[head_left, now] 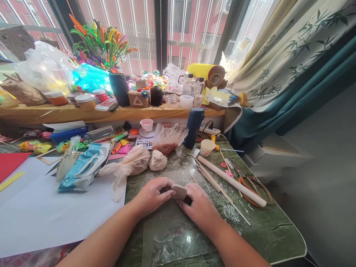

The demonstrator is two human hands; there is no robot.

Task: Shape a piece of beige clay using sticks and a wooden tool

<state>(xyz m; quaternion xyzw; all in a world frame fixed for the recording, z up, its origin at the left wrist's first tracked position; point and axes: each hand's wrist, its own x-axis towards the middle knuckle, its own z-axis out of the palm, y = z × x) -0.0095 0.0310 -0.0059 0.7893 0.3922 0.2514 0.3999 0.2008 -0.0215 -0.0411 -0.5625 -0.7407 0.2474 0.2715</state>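
Between my two hands, above a clear sheet [167, 230] on the green table, is a small flattened piece of clay [179, 191]. My left hand [155, 194] pinches its left edge between thumb and fingers. Gripping the right side is my right hand [198, 204], its fingers partly hidden behind the piece. Pale powder marks both hands. Just beyond them sits a lump of whitish clay [158, 161], beside a pale plastic bag [136, 159].
A white rolling pin [232, 181], thin wooden sticks [214, 178] and scissors [250, 191] lie to the right. Behind them stand a paper cup [207, 147] and a dark blue flask [194, 128]. White paper [91, 218] and a wipes packet [85, 167] cover the left.
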